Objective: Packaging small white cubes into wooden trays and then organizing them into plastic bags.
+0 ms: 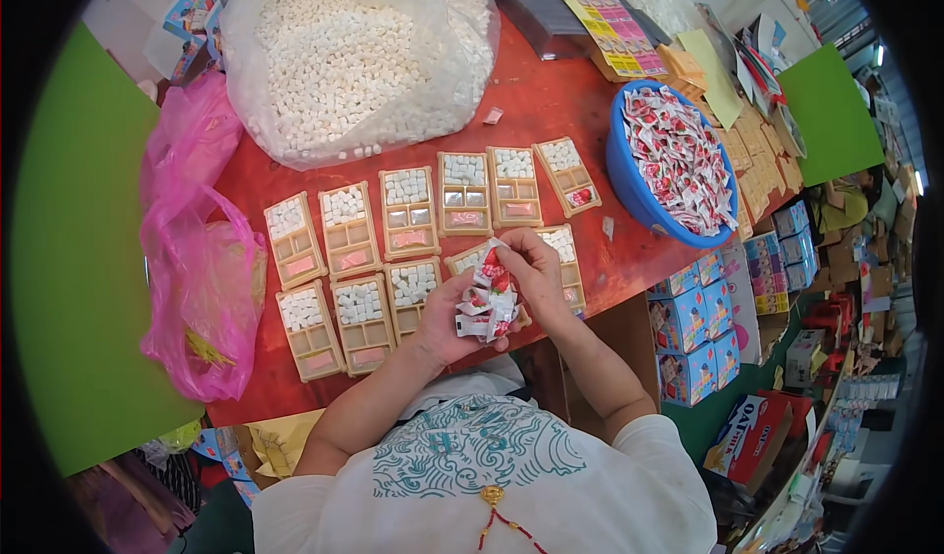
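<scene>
My left hand (440,320) is closed around a small bunch of red-and-white sachets (495,306) over the front row of trays. Between its fingertips my right hand (537,271) grips the top sachet of that bunch. Beneath and behind my hands lie two rows of tan compartment trays (341,234), each with small white pieces in its largest compartment. Many also hold a pink packet (411,238). At the right end of the back row, one tilted tray has a red-and-white sachet (580,197) in it. My hands partly cover some front trays.
A clear bag (246,102) of white pieces fills the far left. On the right stands a blue basin (626,180) heaped with sachets, beside stacked tan trays (752,146). A pink plastic bag (187,259) lies left; blue boxes (688,323) are stacked below the table's right edge.
</scene>
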Motion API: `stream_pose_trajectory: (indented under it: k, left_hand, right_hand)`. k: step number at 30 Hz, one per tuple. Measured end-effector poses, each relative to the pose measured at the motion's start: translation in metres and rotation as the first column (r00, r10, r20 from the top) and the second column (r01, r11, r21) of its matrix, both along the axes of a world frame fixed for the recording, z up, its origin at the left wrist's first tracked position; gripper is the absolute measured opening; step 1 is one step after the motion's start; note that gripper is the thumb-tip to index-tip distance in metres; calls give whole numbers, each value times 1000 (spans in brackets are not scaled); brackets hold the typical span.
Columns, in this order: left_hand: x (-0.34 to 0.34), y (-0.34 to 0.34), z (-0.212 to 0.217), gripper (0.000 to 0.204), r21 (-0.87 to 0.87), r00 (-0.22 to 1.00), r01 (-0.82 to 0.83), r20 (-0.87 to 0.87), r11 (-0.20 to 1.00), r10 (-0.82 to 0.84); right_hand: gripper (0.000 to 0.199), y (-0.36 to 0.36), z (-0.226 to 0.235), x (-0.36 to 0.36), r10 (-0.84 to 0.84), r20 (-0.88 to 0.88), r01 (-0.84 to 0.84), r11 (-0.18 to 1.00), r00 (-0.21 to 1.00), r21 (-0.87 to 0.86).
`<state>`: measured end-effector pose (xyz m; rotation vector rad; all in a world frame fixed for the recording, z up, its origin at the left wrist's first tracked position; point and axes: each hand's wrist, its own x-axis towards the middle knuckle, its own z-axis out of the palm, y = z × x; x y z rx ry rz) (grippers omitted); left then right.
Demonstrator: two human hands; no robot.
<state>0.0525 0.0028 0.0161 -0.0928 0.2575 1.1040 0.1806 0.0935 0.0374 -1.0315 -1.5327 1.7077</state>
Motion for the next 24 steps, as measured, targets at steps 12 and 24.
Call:
stream_pose_trajectory:
  k: [12,24]
  left_hand:
    - [-1,4,-16,35,-63,998,65,-6,996,-65]
    - [-4,-7,-13,32,-8,1000,24,-17,1000,-24]
  right_hand:
    - [5,37,-6,3,-343,-84,352,927,936,132]
    - [10,78,-47,13,-567,362,157,669,740,727]
